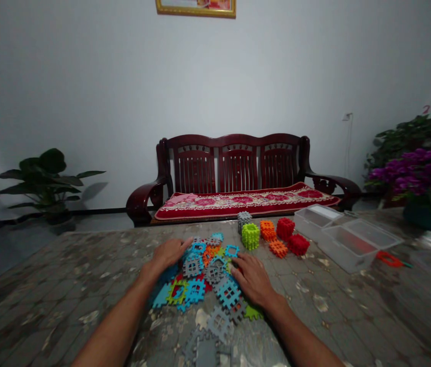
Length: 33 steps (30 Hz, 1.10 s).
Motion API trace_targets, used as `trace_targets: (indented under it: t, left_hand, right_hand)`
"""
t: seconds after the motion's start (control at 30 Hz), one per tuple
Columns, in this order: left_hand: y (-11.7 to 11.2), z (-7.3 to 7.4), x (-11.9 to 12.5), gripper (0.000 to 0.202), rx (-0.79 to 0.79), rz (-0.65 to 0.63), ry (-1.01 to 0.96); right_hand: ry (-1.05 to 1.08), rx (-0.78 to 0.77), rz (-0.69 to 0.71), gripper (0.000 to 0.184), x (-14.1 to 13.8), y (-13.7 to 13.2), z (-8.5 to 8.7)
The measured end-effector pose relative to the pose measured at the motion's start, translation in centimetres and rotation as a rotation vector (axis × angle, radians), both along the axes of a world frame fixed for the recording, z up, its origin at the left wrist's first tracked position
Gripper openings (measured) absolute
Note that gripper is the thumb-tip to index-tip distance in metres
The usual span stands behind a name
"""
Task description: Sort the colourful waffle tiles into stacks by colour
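Plastic tiles [214, 272] — blue, grey, green, orange and red — lie heaped at lower centre of the frame, between left hand [168, 253] and right hand [252, 279]. Left: fingertips at the heap's upper left edge, partly hidden; whether they pinch a tile cannot be told. Right: thumb and forefinger parted, tips at the heap's right edge. Right of centre, grey, green, orange and red blocks [251, 236] sit on the table [81, 285]; farther right, a clear box [347, 258].

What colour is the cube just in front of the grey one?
The cube is lime green, as the head view shows.
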<state>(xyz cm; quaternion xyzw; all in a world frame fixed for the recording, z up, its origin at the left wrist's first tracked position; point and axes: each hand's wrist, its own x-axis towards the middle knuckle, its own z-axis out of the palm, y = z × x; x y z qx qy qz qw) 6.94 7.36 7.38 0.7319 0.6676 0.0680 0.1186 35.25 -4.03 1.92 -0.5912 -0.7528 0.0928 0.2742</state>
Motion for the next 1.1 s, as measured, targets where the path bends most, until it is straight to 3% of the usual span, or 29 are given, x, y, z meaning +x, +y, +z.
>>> trace_targets:
  t: [0.1,0.17,0.27,0.37,0.5,0.63,0.77,0.87,1.1]
  left_hand:
    - [1.1,1.5,2.1,0.074,0.029,0.007,0.078]
    - [2.1,1.5,4.1,0.069,0.065,-0.097,0.048]
    - [3.6,0.3,7.2,0.053,0.071,-0.293,0.002]
    - [4.7,-1.4,9.5,0.057,0.029,-0.407,-0.013]
    - [4.9,-2.5,10.1,0.058,-0.019,-0.512,-0.023]
    - [3.5,-2.2,8.7,0.051,-0.018,-0.549,-0.029]
    - [0.7,-1.3,7.5,0.049,-0.014,-0.538,-0.016]
    - [-3.2,-0.7,6.9,0.056,0.123,-0.51,0.026]
    - [-15.7,-0.6,5.7,0.087,0.16,-0.917,-0.031]
  right_hand:
    - [0.036,-0.014,0.015,0.034,0.1,0.0,0.2]
    - [0.049,-0.002,0.014,0.033,0.1,0.1,0.2]
    - [0.051,0.016,0.003,0.033,0.1,0.2,-0.1]
    - [0.041,0.022,0.001,0.033,0.1,0.2,-0.3]
    - [0.032,0.033,0.007,0.033,0.1,0.1,-0.3]
    - [0.033,0.034,-0.019,0.032,-0.2,0.2,-0.3]
    - [0.037,0.032,-0.022,0.033,-0.3,0.3,-0.5]
    - [0.076,0.053,-0.013,0.035,0.0,0.5,-1.1]
    - [0.398,0.061,-0.053,0.053,1.3,1.9,-2.8]
